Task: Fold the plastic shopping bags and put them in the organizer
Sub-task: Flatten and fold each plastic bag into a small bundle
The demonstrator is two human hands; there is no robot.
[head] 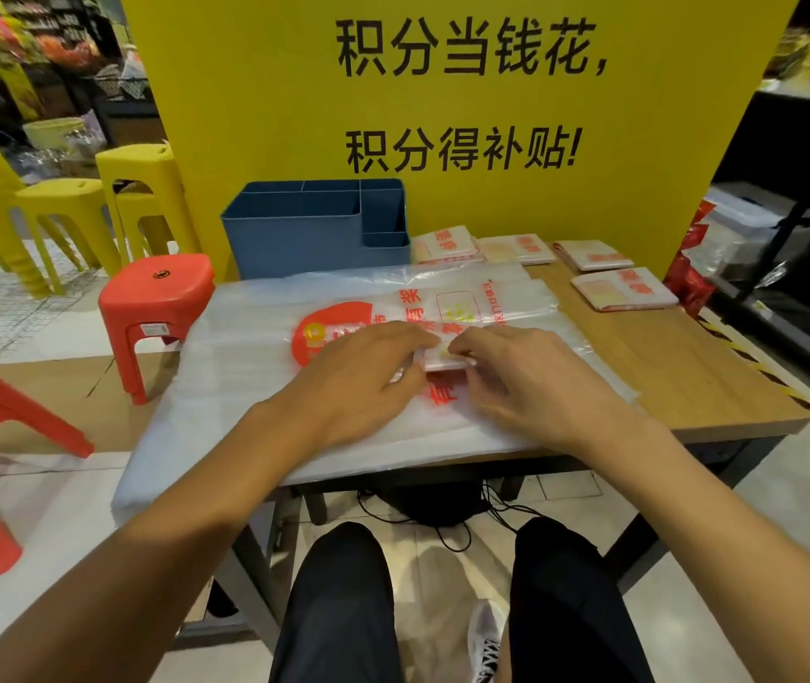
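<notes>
Head view: hands are seen from above, working at a wooden table [698,367] in front of a yellow sign board with black characters [467,101].
Left hand: the left hand [354,382] is laid on the small folded white plastic packet with red print [445,359], fingers bent over its left edge and pressing it down.
Right hand: the right hand [521,377] is set at the packet's right edge, which is pinched between thumb and fingertips.
Task's thing, place: the packet is held on top of a flat stack of translucent white shopping bags printed in red [255,347], near the table's middle.
Task's thing, look: it is a thin, glossy rectangle, several layers thick; its near corner appears slightly lifted. Exact fold count cannot be told.
Finished bags: four folded white packets with red lettering [622,288] are laid along the table's far right, just beside each other.
Organizer: the blue plastic organizer with divided compartments [314,229] is stood at the far left of the table, well apart from the hands; no bags are visible inside.
Risk, springing open: slick film is judged likely to unfold if pressure is released before the last crease is set.
Risk, sliding: the loose stack beneath may be dragged toward the table edge, since it overhangs the near side.
Surroundings: red and yellow plastic stools [156,308] are stood to the left.
</notes>
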